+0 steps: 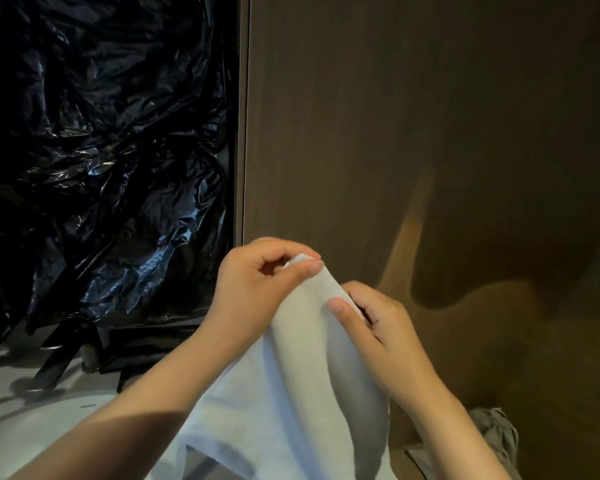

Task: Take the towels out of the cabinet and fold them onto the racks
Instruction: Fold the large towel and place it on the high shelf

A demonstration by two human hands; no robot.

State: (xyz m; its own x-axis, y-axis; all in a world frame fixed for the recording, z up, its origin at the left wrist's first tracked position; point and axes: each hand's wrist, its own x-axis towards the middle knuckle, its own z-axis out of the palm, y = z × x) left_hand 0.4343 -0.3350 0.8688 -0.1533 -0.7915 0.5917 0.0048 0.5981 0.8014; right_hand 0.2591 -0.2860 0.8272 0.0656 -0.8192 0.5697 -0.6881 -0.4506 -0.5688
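Observation:
A white towel (291,382) hangs down in front of me from both hands. My left hand (257,282) pinches its top edge between thumb and curled fingers. Just below and to the right, my right hand (371,323) grips the same edge, thumb on the front of the cloth. The towel drapes in long folds toward the bottom of the view. No rack or open cabinet shows here.
A brown wooden panel (413,133) fills the right half, close behind the hands. Crumpled black plastic sheeting (101,150) covers the left side. A light floor (21,427) lies at bottom left, and grey cloth (496,434) shows at bottom right.

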